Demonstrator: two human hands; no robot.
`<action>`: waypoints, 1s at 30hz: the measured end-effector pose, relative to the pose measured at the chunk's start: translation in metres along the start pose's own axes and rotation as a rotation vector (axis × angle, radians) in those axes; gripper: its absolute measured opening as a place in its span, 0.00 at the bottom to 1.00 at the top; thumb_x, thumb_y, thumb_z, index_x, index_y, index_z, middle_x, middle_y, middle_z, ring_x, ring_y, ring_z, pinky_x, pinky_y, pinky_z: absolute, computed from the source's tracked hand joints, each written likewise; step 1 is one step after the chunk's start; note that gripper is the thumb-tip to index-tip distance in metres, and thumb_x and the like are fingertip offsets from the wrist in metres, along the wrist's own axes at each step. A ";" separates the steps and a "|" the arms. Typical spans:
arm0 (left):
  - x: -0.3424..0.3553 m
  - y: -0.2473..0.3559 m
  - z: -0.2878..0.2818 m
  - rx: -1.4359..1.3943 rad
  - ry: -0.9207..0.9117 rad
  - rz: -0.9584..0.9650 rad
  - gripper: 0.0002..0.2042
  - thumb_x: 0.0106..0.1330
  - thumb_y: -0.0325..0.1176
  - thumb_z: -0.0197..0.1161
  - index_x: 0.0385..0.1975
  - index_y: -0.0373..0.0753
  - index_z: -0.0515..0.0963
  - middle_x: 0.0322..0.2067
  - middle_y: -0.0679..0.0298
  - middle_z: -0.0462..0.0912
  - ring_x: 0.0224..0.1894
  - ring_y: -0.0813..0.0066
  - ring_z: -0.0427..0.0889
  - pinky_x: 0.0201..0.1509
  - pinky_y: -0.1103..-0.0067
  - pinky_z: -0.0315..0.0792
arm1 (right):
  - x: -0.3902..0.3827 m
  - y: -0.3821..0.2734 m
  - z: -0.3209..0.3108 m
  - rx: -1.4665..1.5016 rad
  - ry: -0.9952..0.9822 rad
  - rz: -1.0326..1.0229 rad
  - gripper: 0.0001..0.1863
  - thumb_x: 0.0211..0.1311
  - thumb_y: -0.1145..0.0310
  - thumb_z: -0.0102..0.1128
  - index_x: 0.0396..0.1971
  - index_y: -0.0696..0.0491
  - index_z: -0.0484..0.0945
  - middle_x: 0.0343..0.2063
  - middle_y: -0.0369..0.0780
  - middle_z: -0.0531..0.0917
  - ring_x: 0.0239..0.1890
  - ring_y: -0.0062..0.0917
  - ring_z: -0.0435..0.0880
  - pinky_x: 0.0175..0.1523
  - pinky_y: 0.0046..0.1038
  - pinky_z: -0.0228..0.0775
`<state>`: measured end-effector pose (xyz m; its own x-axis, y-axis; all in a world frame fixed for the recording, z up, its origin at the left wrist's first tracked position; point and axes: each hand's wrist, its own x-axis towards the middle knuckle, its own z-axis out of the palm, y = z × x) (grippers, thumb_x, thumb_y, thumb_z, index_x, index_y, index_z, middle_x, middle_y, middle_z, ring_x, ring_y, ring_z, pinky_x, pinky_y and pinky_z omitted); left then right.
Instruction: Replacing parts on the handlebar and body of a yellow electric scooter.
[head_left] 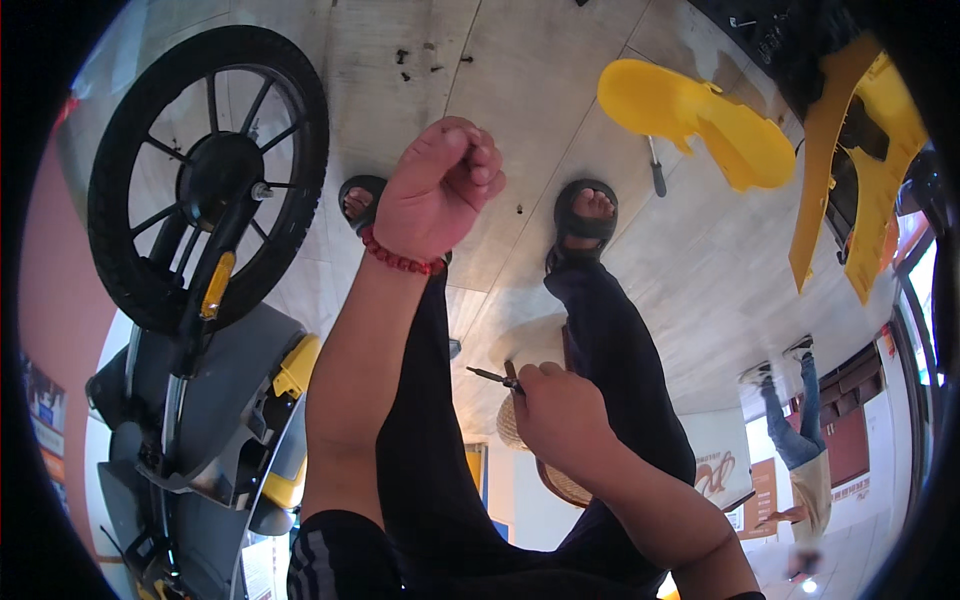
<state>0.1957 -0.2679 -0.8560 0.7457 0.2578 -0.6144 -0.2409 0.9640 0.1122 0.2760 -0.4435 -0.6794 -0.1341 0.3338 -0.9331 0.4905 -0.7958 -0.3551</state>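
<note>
- Right hand [563,415] has the thing in use, a small dark tool with a thin pointed bit [487,375]. Fingers are wrapped pretty snugly round its handle end, tip poking out to the left, between the knees.
- Left hand [440,195] is up farther out, wrist wearing a red bead bracelet [400,260]. Fingers are curled in toward the thumb, and honestly I can't tell if anything's pinched in there. It isn't touching the tool.
- Over on the left there's a big black spoked wheel [218,180] on a fork with a yellow reflector [217,283], grey body panels [235,350] on the near side of it.
- Far side of the floor [400,130]: a few small dark screw-like bits [403,60].
- Far right, a loose yellow panel [690,120] with a dark-handled screwdriver [657,175] just beside it, then a bigger yellow frame piece [825,160] farther right.
- Someone else [805,455] is standing well off to the right, blue jeans and a light top.
</note>
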 end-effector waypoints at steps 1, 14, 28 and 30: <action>0.001 -0.004 -0.011 0.121 0.065 -0.018 0.06 0.70 0.30 0.54 0.35 0.36 0.77 0.31 0.63 0.80 0.29 0.78 0.75 0.34 0.80 0.68 | -0.001 0.001 0.000 -0.010 -0.015 0.005 0.06 0.57 0.69 0.57 0.29 0.56 0.76 0.25 0.43 0.78 0.28 0.39 0.82 0.35 0.38 0.74; 0.006 -0.164 -0.190 1.723 0.499 -0.313 0.11 0.62 0.33 0.56 0.32 0.35 0.82 0.29 0.55 0.84 0.31 0.62 0.83 0.38 0.70 0.76 | -0.004 0.025 -0.016 -0.094 -0.092 0.222 0.07 0.58 0.67 0.57 0.30 0.55 0.77 0.27 0.44 0.80 0.29 0.38 0.83 0.35 0.36 0.76; 0.030 -0.190 -0.167 1.966 0.670 -0.509 0.11 0.60 0.36 0.62 0.31 0.35 0.84 0.35 0.47 0.83 0.39 0.48 0.83 0.44 0.63 0.78 | -0.006 0.028 -0.009 -0.061 0.005 0.156 0.08 0.59 0.67 0.57 0.29 0.57 0.76 0.28 0.46 0.79 0.30 0.40 0.83 0.36 0.38 0.76; 0.025 -0.182 -0.167 1.945 0.604 -0.283 0.12 0.61 0.36 0.62 0.29 0.32 0.83 0.30 0.47 0.84 0.33 0.53 0.83 0.39 0.66 0.77 | -0.007 0.027 -0.008 -0.043 0.024 0.156 0.08 0.59 0.67 0.56 0.28 0.56 0.75 0.28 0.46 0.79 0.30 0.40 0.83 0.36 0.39 0.75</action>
<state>0.1546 -0.4475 -1.0219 0.2818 0.4642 -0.8397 0.9594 -0.1413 0.2439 0.2968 -0.4635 -0.6824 -0.0330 0.2203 -0.9749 0.5399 -0.8169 -0.2029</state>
